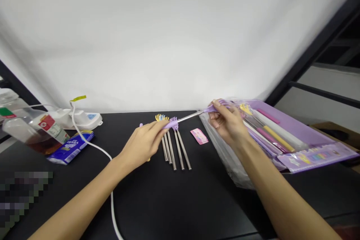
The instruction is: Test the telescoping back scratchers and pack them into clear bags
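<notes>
My left hand (143,142) and my right hand (226,123) together hold one purple back scratcher (188,117) level above the black table (180,195). The left fingers are closed on its purple handle end. The right fingers pinch its other purple end, close to the package. Under it, several more scratchers (176,150) lie side by side, metal shafts toward me, with yellow, blue and purple claw heads at the far end. A purple display package (295,135) with more sticks in plastic lies just right of my right hand.
A small pink label (199,136) lies right of the row. At left are a white power strip (81,118) with a cable (112,202) running toward me, a blue packet (70,148) and a lying plastic bottle (30,129). A white backdrop rises behind.
</notes>
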A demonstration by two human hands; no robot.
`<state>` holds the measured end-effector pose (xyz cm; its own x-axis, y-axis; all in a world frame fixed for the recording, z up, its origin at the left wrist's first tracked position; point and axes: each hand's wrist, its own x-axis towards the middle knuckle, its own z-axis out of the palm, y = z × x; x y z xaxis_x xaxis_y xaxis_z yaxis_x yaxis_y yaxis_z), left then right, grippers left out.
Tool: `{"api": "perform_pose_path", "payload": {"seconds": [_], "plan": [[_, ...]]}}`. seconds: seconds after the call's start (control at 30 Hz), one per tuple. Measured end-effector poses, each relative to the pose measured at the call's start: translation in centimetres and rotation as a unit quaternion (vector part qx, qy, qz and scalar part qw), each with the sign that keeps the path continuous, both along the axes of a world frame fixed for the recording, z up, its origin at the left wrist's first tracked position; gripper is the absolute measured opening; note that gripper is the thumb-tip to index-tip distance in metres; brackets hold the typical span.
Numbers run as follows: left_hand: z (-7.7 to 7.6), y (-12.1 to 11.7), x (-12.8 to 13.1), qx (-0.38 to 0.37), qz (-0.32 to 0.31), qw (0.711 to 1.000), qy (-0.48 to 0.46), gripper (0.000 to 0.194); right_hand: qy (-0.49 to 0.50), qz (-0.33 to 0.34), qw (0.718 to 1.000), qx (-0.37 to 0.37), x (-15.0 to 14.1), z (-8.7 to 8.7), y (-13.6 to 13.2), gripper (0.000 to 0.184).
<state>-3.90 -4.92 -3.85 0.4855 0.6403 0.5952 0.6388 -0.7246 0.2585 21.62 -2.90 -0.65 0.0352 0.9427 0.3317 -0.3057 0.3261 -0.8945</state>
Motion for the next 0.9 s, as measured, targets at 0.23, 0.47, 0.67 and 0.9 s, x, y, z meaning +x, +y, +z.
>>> {"api": "perform_pose_path", "payload": {"seconds": [0.23, 0.47, 0.67, 0.9], "plan": [[-0.9, 0.8, -0.5, 0.036, -0.005, 0.999, 0.019, 0.028, -0.225, 0.037, 0.973, 0.026, 3.4, 0.1, 0.1, 0.030], [1.1, 0.8, 2.9, -0.059, -0.019, 0.998, -0.030, 0.029, -0.240, 0.039, 0.965, 0.096, 3.8, 0.5, -0.1, 0.025], [2.4, 0.6, 3.7, -0.322, -0.105, 0.937, -0.089, 0.041, -0.250, 0.060, 0.959, 0.118, 3.4, 0.2, -1.1, 0.022], [1.7, 0.4, 2.5, -0.236, -0.073, 0.967, -0.055, 0.038, -0.174, 0.033, 0.982, 0.059, 1.1, -0.8, -1.2, 0.025]]}}
